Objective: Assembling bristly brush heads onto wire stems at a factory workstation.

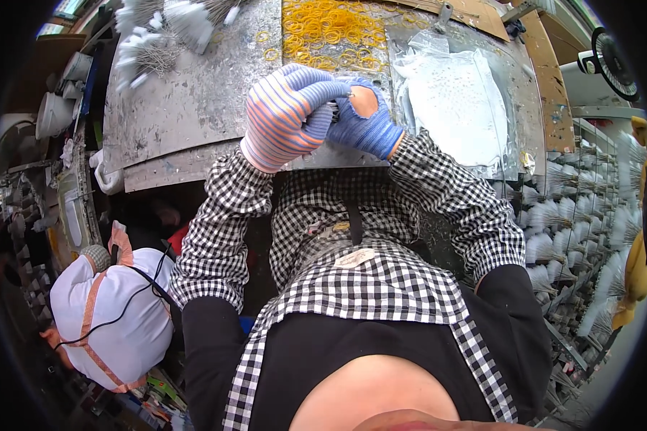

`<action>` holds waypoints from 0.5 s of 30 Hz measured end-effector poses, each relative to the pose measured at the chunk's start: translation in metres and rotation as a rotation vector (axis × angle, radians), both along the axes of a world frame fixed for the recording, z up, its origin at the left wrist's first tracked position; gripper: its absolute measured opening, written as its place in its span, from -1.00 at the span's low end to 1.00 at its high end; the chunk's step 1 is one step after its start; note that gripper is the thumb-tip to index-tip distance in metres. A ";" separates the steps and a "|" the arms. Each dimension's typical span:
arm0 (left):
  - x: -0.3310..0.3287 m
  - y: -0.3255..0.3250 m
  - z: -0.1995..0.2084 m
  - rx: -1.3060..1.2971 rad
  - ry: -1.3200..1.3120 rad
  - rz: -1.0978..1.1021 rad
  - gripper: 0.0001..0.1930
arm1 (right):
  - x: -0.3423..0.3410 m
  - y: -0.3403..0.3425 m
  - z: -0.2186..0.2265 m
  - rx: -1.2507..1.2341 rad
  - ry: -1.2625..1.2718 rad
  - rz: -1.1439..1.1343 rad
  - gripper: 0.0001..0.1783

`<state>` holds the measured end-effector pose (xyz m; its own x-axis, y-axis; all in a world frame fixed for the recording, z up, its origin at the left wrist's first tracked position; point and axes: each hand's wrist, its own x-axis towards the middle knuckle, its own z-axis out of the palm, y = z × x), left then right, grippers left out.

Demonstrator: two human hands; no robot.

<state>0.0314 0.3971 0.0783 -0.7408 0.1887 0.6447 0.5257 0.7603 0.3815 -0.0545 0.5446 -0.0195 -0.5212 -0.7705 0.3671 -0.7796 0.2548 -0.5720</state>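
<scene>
My left hand (280,115), in a glove striped pale blue and orange, is closed and meets my right hand above the near edge of the worktable (194,122). A blue glove with a large hole over its back covers my right hand (374,126), whose fingers are curled in and mostly hidden. Between the two hands a small dark bit (334,111) shows, too little of it to name. Just beyond them lies a spread of yellow rubber bands (338,29). White-tipped wire brushes (183,25) lie in bundles at the far left of the table.
A white plastic-wrapped pack (449,100) lies right of my hands. Racks of white brushes (575,208) stand at the right, below a black fan (615,63). A co-worker in a white cap (122,309) is close on my left. White tubs (54,115) stand at the left.
</scene>
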 end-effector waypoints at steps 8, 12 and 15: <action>-0.052 0.019 0.024 -0.270 -0.106 0.147 -0.68 | -0.004 -0.017 0.049 0.700 -0.105 0.066 -0.28; -0.055 0.037 0.014 -0.547 -0.109 0.109 -0.75 | 0.000 -0.001 -0.004 0.284 -0.179 -0.063 -0.24; -0.040 0.027 0.015 -0.425 -0.018 0.031 -0.79 | 0.007 0.003 -0.012 -0.131 0.082 -0.058 -0.56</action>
<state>-0.0090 0.4243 0.0931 -0.7608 0.4125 0.5011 0.4962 0.8673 0.0396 -0.0474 0.5480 -0.0315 -0.5274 -0.6828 0.5056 -0.8113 0.2280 -0.5383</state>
